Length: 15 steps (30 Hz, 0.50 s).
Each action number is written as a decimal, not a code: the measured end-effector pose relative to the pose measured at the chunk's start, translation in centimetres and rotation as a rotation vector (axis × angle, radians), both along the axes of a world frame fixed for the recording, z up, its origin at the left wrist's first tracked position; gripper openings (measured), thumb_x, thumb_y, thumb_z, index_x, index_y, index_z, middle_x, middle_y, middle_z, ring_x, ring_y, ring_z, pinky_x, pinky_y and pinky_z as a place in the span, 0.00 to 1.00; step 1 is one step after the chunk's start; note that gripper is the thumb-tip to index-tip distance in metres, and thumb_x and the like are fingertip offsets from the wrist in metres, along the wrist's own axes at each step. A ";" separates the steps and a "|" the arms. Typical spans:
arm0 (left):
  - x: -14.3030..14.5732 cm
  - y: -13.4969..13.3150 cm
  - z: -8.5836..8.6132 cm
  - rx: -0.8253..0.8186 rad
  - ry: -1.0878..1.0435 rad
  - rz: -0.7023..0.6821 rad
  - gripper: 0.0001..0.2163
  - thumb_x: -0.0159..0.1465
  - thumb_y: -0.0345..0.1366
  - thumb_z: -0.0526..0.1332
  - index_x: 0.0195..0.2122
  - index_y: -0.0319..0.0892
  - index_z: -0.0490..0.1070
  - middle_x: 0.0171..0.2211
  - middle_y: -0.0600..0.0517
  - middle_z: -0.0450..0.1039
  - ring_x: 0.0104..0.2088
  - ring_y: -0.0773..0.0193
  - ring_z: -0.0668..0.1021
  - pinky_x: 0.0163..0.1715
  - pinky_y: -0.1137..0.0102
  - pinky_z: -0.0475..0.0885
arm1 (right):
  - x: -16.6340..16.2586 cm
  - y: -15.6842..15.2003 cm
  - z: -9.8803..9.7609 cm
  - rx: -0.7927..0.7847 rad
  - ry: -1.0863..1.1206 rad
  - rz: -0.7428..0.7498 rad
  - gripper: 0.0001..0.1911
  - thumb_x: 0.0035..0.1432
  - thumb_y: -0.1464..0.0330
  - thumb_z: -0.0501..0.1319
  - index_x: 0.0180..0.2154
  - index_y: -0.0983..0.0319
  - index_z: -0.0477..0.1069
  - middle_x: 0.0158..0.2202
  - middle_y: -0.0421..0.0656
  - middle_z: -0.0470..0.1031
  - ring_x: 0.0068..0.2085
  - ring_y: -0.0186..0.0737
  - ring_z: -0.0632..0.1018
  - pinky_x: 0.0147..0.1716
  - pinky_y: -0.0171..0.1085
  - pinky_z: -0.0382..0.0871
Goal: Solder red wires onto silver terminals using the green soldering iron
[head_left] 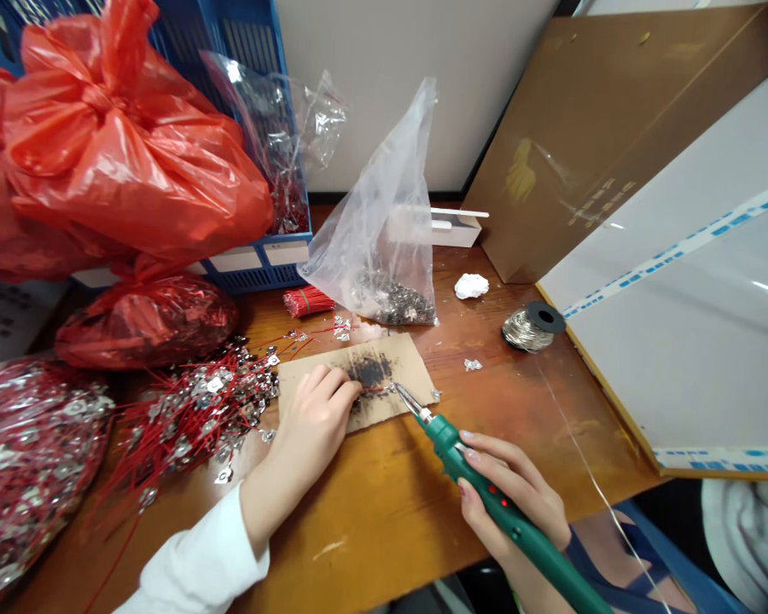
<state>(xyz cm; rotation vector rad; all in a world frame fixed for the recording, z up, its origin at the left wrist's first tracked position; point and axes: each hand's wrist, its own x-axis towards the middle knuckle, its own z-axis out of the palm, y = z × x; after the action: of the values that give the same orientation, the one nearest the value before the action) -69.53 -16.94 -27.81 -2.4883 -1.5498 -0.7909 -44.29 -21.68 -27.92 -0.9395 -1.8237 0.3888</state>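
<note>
My right hand (pixel 518 486) is wrapped round a green soldering iron (pixel 483 486) with small red lights on its handle. The iron's tip meets a small metal terminal (pixel 393 388) at the end of a red wire (pixel 375 390). Closed in a pinch, my left hand (pixel 320 401) holds that wire against a piece of cardboard (pixel 410 354) with a burnt black patch. Another small metal piece (pixel 436 395) lies at the cardboard's right edge. To the left of my left hand spreads a pile of red wires with metal terminals (pixel 198 401).
Behind the cardboard stands a clear bag of small dark parts (pixel 390 256) beside a bundle of red wires (pixel 308 300). A solder spool (pixel 532 327) sits at right, its strand trailing forward. Red bags (pixel 134 170) and a blue crate (pixel 249 277) crowd the left; a cardboard box (pixel 582 111) stands behind.
</note>
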 end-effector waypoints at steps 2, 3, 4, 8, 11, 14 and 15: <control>0.0 0.0 0.0 -0.002 -0.002 0.002 0.08 0.68 0.26 0.54 0.37 0.37 0.73 0.32 0.48 0.73 0.35 0.58 0.69 0.34 0.65 0.68 | 0.0 0.0 0.1 -0.026 0.008 -0.051 0.23 0.53 0.82 0.64 0.49 0.58 0.72 0.48 0.47 0.76 0.46 0.40 0.80 0.46 0.37 0.78; 0.0 -0.1 0.0 -0.001 -0.004 0.002 0.08 0.68 0.26 0.54 0.37 0.37 0.73 0.32 0.48 0.73 0.35 0.58 0.69 0.34 0.65 0.67 | 0.0 0.0 0.2 -0.049 0.030 -0.073 0.22 0.53 0.82 0.65 0.48 0.58 0.72 0.48 0.46 0.76 0.46 0.40 0.80 0.47 0.38 0.77; 0.0 -0.1 0.1 -0.002 -0.006 0.001 0.08 0.68 0.26 0.54 0.37 0.37 0.73 0.32 0.48 0.73 0.35 0.58 0.69 0.34 0.65 0.67 | 0.2 0.1 0.2 -0.078 0.065 -0.090 0.20 0.54 0.81 0.65 0.46 0.58 0.73 0.48 0.46 0.76 0.47 0.40 0.80 0.48 0.38 0.77; 0.0 -0.1 0.1 -0.006 -0.004 0.002 0.07 0.67 0.26 0.55 0.37 0.36 0.73 0.31 0.48 0.72 0.35 0.58 0.69 0.34 0.65 0.67 | 1.1 0.0 -0.2 -0.235 0.226 -0.115 0.13 0.57 0.77 0.64 0.42 0.57 0.73 0.48 0.45 0.77 0.50 0.41 0.78 0.48 0.38 0.76; 0.0 -0.1 0.2 -0.017 -0.002 0.003 0.07 0.68 0.26 0.55 0.37 0.37 0.73 0.32 0.48 0.72 0.36 0.58 0.69 0.35 0.65 0.68 | 1.9 -0.7 -0.8 -0.312 0.242 -0.088 0.12 0.57 0.76 0.65 0.41 0.56 0.73 0.49 0.44 0.77 0.50 0.41 0.78 0.51 0.39 0.75; 0.0 -0.1 0.3 -0.021 0.000 0.000 0.08 0.68 0.27 0.54 0.37 0.37 0.73 0.32 0.48 0.73 0.36 0.58 0.69 0.35 0.65 0.68 | 2.3 -1.4 -1.5 -0.295 0.192 -0.072 0.11 0.56 0.77 0.66 0.38 0.55 0.74 0.48 0.42 0.78 0.51 0.41 0.77 0.58 0.43 0.68; 0.0 -0.1 0.3 -0.021 0.000 -0.001 0.08 0.68 0.27 0.54 0.37 0.37 0.73 0.32 0.48 0.73 0.36 0.58 0.69 0.35 0.65 0.68 | 2.4 -1.6 -1.7 -0.277 0.179 -0.064 0.11 0.55 0.77 0.66 0.38 0.55 0.74 0.48 0.41 0.78 0.51 0.41 0.77 0.60 0.44 0.66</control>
<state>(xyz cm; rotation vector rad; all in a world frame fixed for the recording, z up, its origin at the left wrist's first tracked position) -69.54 -17.01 -27.55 -2.5040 -1.5642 -0.7786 -41.89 -23.27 -29.66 -1.1114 -1.5983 0.6761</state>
